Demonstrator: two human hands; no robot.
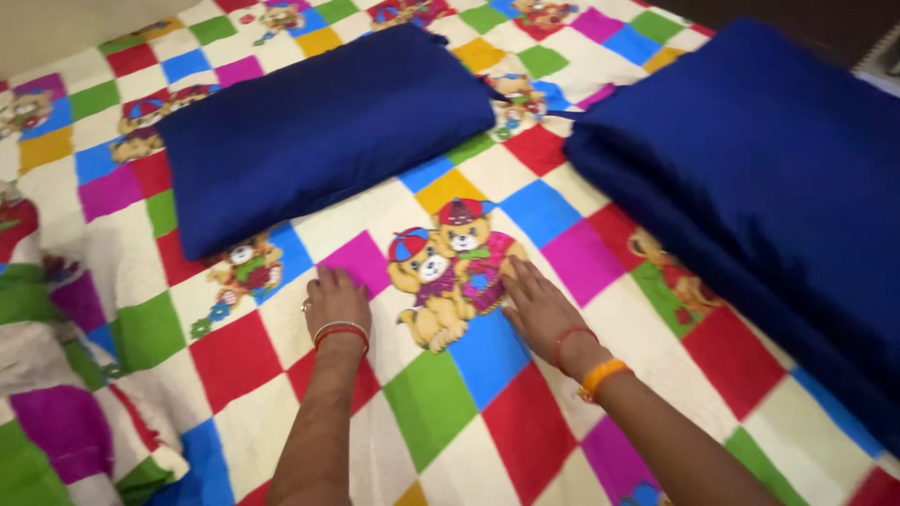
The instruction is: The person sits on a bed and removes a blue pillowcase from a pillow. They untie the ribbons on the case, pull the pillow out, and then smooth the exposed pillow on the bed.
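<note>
Both of my hands lie flat, palms down, on a bright checkered bedsheet (431, 403) printed with cartoon bears. My left hand (336, 300) rests on a white square, a ring on one finger and red and white bangles at the wrist. My right hand (539, 307) presses the sheet beside the printed bear pair, with a red thread and an orange band at its wrist. Neither hand holds anything. A dark blue pillow (319, 131) lies beyond my left hand, apart from it.
A larger dark blue folded cover or cushion (778, 178) fills the right side of the bed. At the left the sheet is bunched into folds (66, 412). A pale wall (56, 28) shows at the top left corner.
</note>
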